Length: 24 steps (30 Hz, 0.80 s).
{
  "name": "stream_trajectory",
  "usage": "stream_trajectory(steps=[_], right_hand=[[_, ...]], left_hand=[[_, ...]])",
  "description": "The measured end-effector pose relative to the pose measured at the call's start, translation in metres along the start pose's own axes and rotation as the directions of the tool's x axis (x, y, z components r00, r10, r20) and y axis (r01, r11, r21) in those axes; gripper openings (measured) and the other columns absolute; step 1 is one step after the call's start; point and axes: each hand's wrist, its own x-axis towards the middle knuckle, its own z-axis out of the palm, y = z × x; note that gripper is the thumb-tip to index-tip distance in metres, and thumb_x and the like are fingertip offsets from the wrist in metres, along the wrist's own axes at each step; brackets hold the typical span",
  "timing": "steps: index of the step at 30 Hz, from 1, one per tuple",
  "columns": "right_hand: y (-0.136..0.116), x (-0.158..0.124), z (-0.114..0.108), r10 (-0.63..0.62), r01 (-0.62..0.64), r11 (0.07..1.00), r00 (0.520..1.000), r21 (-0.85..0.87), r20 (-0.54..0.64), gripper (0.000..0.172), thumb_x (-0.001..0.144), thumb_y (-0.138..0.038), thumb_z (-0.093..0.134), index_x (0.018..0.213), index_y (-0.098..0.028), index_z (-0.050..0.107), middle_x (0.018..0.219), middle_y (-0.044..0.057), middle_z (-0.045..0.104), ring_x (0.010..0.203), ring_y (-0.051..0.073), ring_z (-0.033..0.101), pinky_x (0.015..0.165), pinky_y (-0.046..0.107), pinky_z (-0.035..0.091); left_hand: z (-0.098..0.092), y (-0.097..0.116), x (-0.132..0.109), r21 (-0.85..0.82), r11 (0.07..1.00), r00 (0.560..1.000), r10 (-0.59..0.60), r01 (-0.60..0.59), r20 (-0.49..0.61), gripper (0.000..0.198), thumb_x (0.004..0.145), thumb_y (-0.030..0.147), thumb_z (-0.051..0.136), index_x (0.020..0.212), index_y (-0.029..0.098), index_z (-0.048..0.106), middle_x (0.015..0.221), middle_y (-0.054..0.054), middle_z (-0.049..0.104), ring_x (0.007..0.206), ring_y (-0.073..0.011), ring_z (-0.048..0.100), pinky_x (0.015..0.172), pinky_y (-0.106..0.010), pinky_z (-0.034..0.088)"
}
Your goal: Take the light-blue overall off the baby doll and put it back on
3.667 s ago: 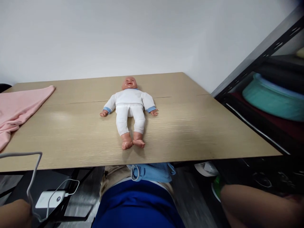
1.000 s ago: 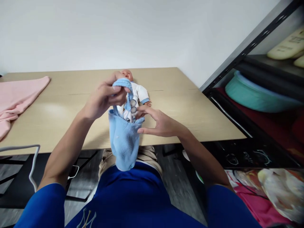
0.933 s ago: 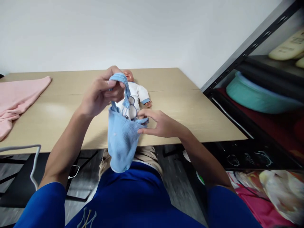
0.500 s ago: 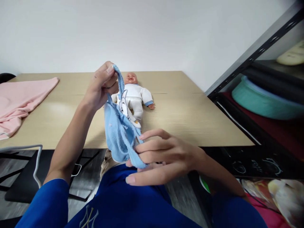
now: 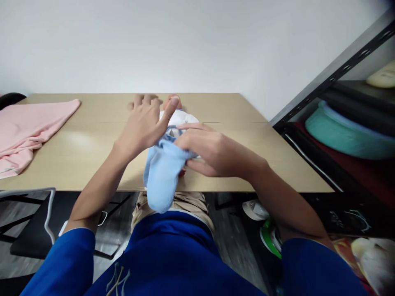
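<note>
A light blue terry baby bib hangs in front of me over the table's front edge. My right hand is closed on its upper part. My left hand is open, fingers spread and thumb apart, just above and beside the bib's upper left; whether it touches the cloth I cannot tell. Behind the hands, a baby doll in a white outfit lies on its back on the table. My hands and the bib hide most of its body and face.
A pink cloth is spread at the table's left. Dark shelving on the right holds a teal basin. A black chair stands below left, near a bent white tube. A plain wall rises behind the table.
My left hand has let go of the bib's strap and spread its fingers. My right hand has moved up and forward and closed on the bib, which now hangs with its plain side showing.
</note>
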Motion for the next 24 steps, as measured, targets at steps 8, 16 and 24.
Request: stream_trajectory(steps=[8, 16, 24], right_hand=[[0.026, 0.03, -0.015, 0.591, -0.45, 0.65, 0.806, 0.612, -0.036, 0.04, 0.104, -0.059, 0.088, 0.115, -0.024, 0.071, 0.099, 0.002, 0.076, 0.096, 0.021, 0.075, 0.087, 0.032, 0.063], [0.05, -0.021, 0.014, 0.315, -0.458, 0.482, 0.886, 0.747, 0.34, 0.073, 0.088, -0.071, 0.099, 0.137, -0.021, 0.08, 0.131, 0.011, 0.084, 0.133, 0.034, 0.077, 0.118, 0.045, 0.062], [0.059, -0.023, 0.024, 0.664, -0.475, 0.422, 0.742, 0.772, 0.093, 0.045, 0.1, -0.067, 0.085, 0.112, -0.023, 0.084, 0.111, 0.007, 0.086, 0.123, 0.034, 0.08, 0.106, 0.043, 0.068]], left_hand=[[-0.017, 0.029, -0.019, -0.293, 0.954, 0.974, 0.003, 0.066, 0.228, 0.054, 0.099, 0.062, 0.095, 0.127, 0.02, 0.077, 0.119, -0.008, 0.08, 0.116, -0.0319, 0.078, 0.103, -0.044, 0.065], [-0.007, -0.022, -0.011, -0.507, 0.855, 0.987, -0.154, 0.109, -0.047, 0.042, 0.113, 0.064, 0.074, 0.115, 0.022, 0.077, 0.104, -0.006, 0.078, 0.117, -0.0345, 0.084, 0.09, -0.045, 0.072], [-0.028, -0.068, 0.006, -0.521, 0.85, 0.995, -0.035, 0.078, 0.093, 0.058, 0.082, 0.072, 0.104, 0.11, 0.028, 0.079, 0.086, -0.003, 0.073, 0.093, -0.0299, 0.082, 0.078, -0.041, 0.07]])
